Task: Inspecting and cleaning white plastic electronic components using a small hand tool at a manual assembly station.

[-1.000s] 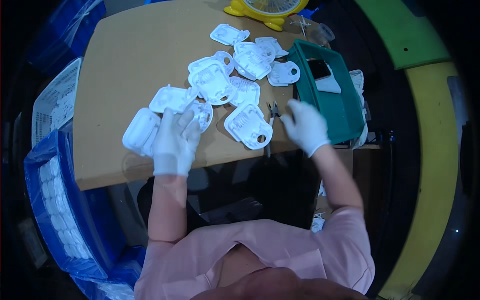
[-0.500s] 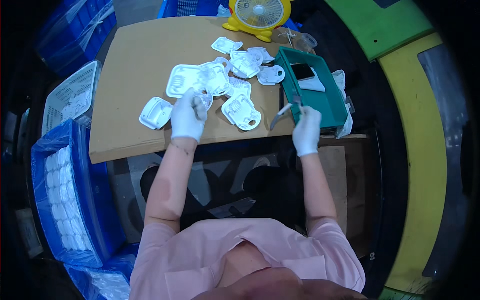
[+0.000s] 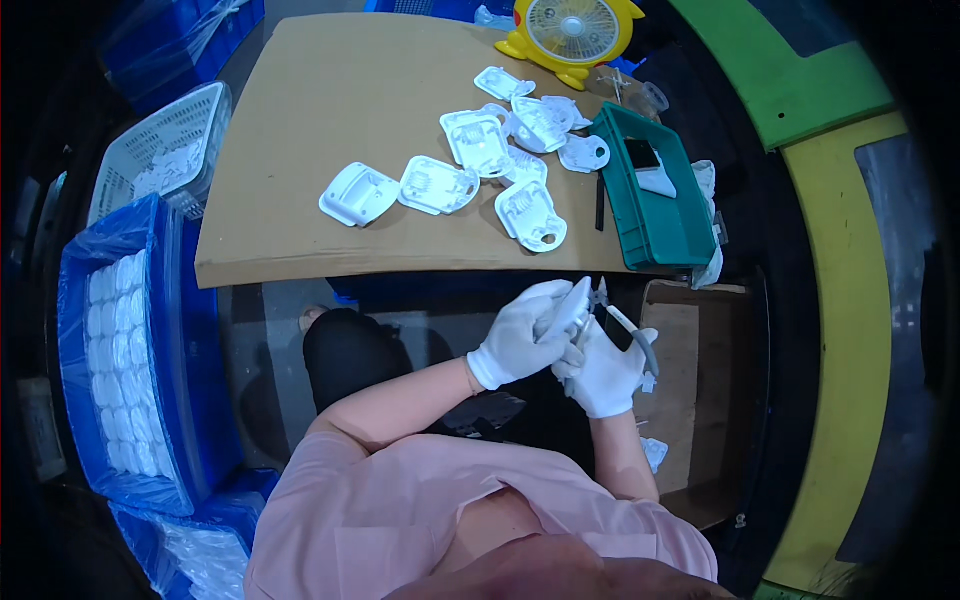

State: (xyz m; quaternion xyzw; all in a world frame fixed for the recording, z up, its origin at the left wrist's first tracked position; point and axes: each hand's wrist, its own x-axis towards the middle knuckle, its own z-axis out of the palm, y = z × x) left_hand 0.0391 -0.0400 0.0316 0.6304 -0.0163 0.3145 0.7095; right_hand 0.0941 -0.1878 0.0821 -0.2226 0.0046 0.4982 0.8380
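Both my hands wear white gloves and meet above my lap, just off the near edge of the table. My left hand [image 3: 528, 335] grips a white plastic part [image 3: 568, 310], tilted on edge. Close beside it, my right hand [image 3: 608, 370] is closed around a pair of grey-handled cutting pliers [image 3: 632, 331], whose jaws point up next to the part's edge. Whether the jaws touch the part I cannot tell. On the cardboard table top lie several similar white parts, among them a rounded one [image 3: 359, 194] at the left and one with a hole [image 3: 531, 216] near the front.
A green tray [image 3: 640, 236] with a dark phone-like object stands at the table's right, below a yellow fan [image 3: 573, 28]. Blue bins [image 3: 195, 370] with wrapped white items and a pale basket [image 3: 212, 120] line the left. An open cardboard box [image 3: 690, 400] sits at lower right.
My left hand has left the table with a white part, moving down and right. My right hand has come inward with the pliers. The view has shifted slightly.
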